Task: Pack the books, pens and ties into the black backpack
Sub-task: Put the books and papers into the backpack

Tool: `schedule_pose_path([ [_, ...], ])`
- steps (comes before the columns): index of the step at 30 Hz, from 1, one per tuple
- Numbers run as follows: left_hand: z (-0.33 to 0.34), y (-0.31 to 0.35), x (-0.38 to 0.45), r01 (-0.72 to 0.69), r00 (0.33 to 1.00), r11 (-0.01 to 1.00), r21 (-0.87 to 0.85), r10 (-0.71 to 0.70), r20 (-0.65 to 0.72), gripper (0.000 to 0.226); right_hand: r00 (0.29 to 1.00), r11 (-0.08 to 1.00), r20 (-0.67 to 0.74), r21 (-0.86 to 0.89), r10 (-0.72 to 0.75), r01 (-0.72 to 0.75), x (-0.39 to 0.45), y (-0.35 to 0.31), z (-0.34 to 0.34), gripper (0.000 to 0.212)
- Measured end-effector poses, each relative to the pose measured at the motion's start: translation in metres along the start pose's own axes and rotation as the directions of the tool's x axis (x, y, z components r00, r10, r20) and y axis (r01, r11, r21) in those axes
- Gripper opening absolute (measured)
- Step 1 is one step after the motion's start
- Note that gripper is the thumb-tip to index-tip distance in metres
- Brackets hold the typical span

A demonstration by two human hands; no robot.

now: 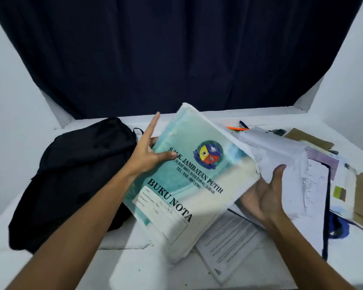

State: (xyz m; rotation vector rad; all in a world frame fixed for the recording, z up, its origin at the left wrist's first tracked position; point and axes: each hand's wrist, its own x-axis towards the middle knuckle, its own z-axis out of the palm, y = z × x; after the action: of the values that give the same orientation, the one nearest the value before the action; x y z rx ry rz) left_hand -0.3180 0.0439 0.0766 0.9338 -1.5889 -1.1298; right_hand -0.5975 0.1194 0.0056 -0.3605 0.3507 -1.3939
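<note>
Teal-green and cream, the notebook (189, 181) is the item in hand; its cover carries a round crest, the printed lines "S.M.K. JAMBATAN PUTIH" and "BUKU NOTA", and a white name label with faint handwriting. It is held above the middle of the white worktop (122, 268), tilted, cover facing the camera. Its long axis runs from the far edge of the worktop down toward the near edge, leaning slightly to the right at the near end; the printed text reads along that axis. The edges look worn and pale.

Left hand (149, 151) grips the notebook's left edge: the thumb lies across the cover, the forefinger points straight up and away, the other fingers are hidden behind the book. Right hand (266, 195) is under the right edge, palm up, fingers curled upward against a thick bundle of white sheets (281, 155) lying just behind the notebook; whether these sheets belong to the same book cannot be told.

Black backpack (78, 181) lies slumped at the left side of the worktop, just beside the notebook. An orange pen (236, 128) lies near the far edge. Loose papers and books (316, 185) are piled at the right side, with a printed sheet (231, 241) flat below the notebook.
</note>
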Motion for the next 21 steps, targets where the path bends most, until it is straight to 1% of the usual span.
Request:
schedule_pose_path([
  [1, -0.005, -0.001, -0.005, -0.011, 0.997, 0.999, -0.043, 0.008, -0.074, 0.115, 0.999, 0.999, 0.003, -0.008, -0.047, 0.047, 0.002, 0.007, 0.013, 0.085],
  [2, -0.008, -0.002, -0.01, -0.029, 0.989, 0.996, -0.089, 0.016, -0.144, 0.115, 0.995, 0.99, -0.009, -0.105, -0.098, 0.096, 0.006, 0.011, 0.022, 0.07],
  [3, -0.011, -0.004, -0.016, -0.053, 0.977, 0.99, -0.132, 0.024, -0.213, 0.114, 0.988, 0.954, 0.0, -0.261, -0.153, 0.147, 0.01, 0.015, 0.032, 0.065],
  [4, -0.013, -0.005, -0.021, -0.084, 0.961, 0.982, -0.171, 0.034, -0.274, 0.113, 0.973, 0.879, 0.029, -0.422, -0.231, 0.221, 0.015, 0.017, 0.041, 0.078],
  [5, -0.014, -0.007, -0.027, -0.116, 0.942, 0.974, -0.196, 0.045, -0.332, 0.112, 0.949, 0.762, 0.095, -0.574, -0.3, 0.299, 0.019, 0.017, 0.05, 0.098],
  [6, -0.015, -0.009, -0.034, -0.152, 0.921, 0.967, -0.204, 0.064, -0.385, 0.112, 0.914, 0.594, 0.209, -0.705, -0.348, 0.387, 0.023, 0.019, 0.057, 0.113],
  [7, -0.015, -0.011, -0.04, -0.188, 0.898, 0.964, -0.191, 0.09, -0.43, 0.111, 0.869, 0.423, 0.346, -0.769, -0.354, 0.479, 0.023, 0.02, 0.068, 0.12],
  [8, -0.016, -0.013, -0.048, -0.219, 0.874, 0.963, -0.159, 0.122, -0.47, 0.11, 0.829, 0.297, 0.443, -0.786, -0.341, 0.542, 0.025, 0.022, 0.077, 0.12],
  [10, -0.016, -0.017, -0.063, -0.256, 0.83, 0.966, -0.035, 0.201, -0.521, 0.107, 0.755, 0.101, 0.559, -0.777, -0.341, 0.621, 0.034, 0.023, 0.087, 0.114],
  [11, -0.017, -0.019, -0.071, -0.261, 0.811, 0.964, 0.051, 0.248, -0.529, 0.105, 0.729, 0.026, 0.601, -0.765, -0.327, 0.643, 0.037, 0.024, 0.089, 0.111],
  [12, -0.019, -0.021, -0.076, -0.261, 0.796, 0.952, 0.157, 0.305, -0.524, 0.103, 0.708, -0.024, 0.635, -0.749, -0.309, 0.662, 0.039, 0.025, 0.088, 0.107],
  [14, -0.026, -0.026, -0.084, -0.262, 0.779, 0.887, 0.381, 0.427, -0.459, 0.096, 0.654, -0.108, 0.698, -0.703, -0.292, 0.703, 0.039, 0.03, 0.087, 0.096],
  [16, -0.035, -0.026, -0.087, -0.277, 0.796, 0.805, 0.524, 0.498, -0.344, 0.088, 0.595, -0.191, 0.757, -0.648, -0.268, 0.738, 0.039, 0.034, 0.085, 0.094],
  [18, -0.044, -0.027, -0.087, -0.277, 0.816, 0.748, 0.603, 0.515, -0.264, 0.085, 0.569, -0.214, 0.787, -0.614, -0.239, 0.76, 0.038, 0.034, 0.082, 0.094],
  [20, -0.05, -0.026, -0.086, -0.276, 0.842, 0.732, 0.623, 0.497, -0.211, 0.087, 0.567, -0.231, 0.789, -0.613, -0.238, 0.756, 0.038, 0.033, 0.074, 0.083],
  [21, -0.051, -0.025, -0.086, -0.28, 0.853, 0.734, 0.618, 0.485, -0.19, 0.089, 0.581, -0.225, 0.777, -0.627, -0.241, 0.746, 0.037, 0.032, 0.07, 0.074],
])
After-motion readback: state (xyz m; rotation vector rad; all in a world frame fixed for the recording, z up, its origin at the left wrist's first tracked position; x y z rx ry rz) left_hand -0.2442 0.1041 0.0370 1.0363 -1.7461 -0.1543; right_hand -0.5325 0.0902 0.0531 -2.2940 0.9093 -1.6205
